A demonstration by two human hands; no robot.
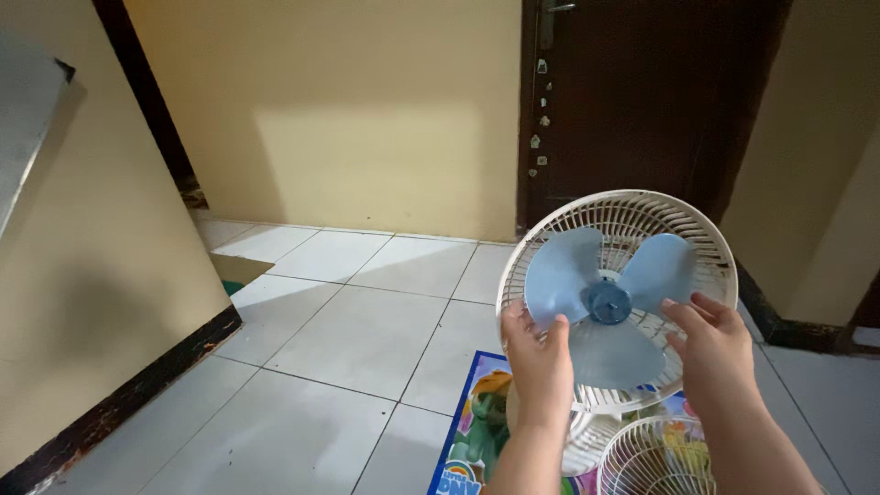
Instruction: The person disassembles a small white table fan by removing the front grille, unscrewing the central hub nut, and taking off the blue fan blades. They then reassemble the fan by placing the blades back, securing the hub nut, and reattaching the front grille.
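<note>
A small fan stands in front of me, its white rear grille [632,213] round and upright. A pale blue three-bladed propeller [607,302] sits on the hub with no front cover over it. My left hand [539,359] grips the lower left edge of the grille and touches a blade. My right hand [711,348] holds the lower right side, fingers on a blade tip. A loose white front grille [653,456] lies below, by my right forearm.
A colourful cartoon mat [469,431] lies on the white tiled floor [339,339]. A dark wooden door [642,101] stands closed behind the fan. Yellow walls [348,110] surround the space, with a dark skirting [119,403] on the left.
</note>
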